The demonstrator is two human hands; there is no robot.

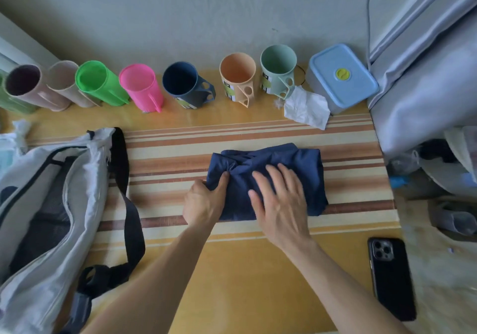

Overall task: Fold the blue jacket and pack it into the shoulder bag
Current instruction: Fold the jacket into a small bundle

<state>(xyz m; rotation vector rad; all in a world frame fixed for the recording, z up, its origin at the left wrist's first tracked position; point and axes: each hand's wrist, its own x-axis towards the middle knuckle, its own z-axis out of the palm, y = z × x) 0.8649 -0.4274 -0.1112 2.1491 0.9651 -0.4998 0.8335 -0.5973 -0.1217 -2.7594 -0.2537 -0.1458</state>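
The blue jacket (299, 163) lies folded into a compact rectangle on the striped mat (167, 158) in the middle of the table. My left hand (204, 203) grips the jacket's left edge, thumb on top and fingers under the fabric. Flat on top of the bundle rests my right hand (280, 204), fingers spread. The white shoulder bag (49, 204) lies to the left with its zipper open, a dark mesh inside showing, and its black strap (129, 217) trailing across the mat.
A row of coloured cups (140, 87) lines the back wall, with a blue-lidded box (342, 77) and a crumpled tissue (307, 107) at the right. A black phone (391, 277) lies at the front right. Grey fabric (426, 75) hangs along the right side.
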